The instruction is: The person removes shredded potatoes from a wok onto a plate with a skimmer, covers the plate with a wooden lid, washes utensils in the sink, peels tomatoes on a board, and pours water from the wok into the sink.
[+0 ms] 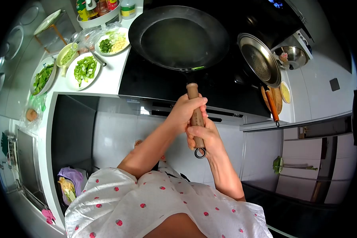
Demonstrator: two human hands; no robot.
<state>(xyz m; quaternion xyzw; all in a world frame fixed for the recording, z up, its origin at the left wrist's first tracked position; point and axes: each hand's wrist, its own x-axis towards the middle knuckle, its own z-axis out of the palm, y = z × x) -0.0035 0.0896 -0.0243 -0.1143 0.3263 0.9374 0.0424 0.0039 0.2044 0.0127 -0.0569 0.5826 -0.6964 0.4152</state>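
Both my hands are wrapped round the wooden handle (197, 119) of a large dark wok (174, 39). My left hand (185, 111) grips the handle's upper part, nearer the wok, with the thumb across the top. Lower down, close to the metal ring at its end, my right hand (206, 137) is closed on the same handle. The wok is over the black stove (154, 81), and a little cloudy liquid seems to lie in its bottom. A small green piece (198, 68) sticks to its near rim.
Plates of chopped greens (84, 70) stand on the white counter (107, 81) at the left, below a rack of bottles (99, 18). Right of the wok are a steel steamer pan (260, 59), an orange-handled tool (272, 105) and a steel bowl (295, 57).
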